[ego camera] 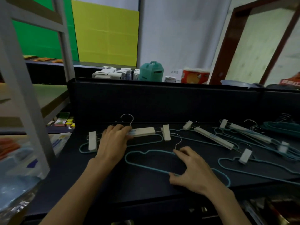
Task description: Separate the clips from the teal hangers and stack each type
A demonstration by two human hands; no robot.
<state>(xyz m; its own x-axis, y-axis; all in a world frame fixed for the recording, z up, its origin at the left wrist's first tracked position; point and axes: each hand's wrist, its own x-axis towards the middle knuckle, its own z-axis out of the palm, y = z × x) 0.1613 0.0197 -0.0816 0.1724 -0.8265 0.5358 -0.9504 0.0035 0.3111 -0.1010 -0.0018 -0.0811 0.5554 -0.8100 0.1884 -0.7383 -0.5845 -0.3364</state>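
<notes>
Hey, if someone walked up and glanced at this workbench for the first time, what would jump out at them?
Two bare hands at the centre: the left hand rests on a white clip hanger, the right hand holds a bare teal hanger flat on the dark table. A tangle of more hangers lies to the right, and bright yellow and green panels stand behind.

Both bare forearms reach forward from the lower edge of the view. The left hand [113, 141] lies palm down, farther ahead, with its fingers curled over at the tips. The right hand [192, 168] is nearer, palm down, fingers spread, thumb pointing inward.
</notes>
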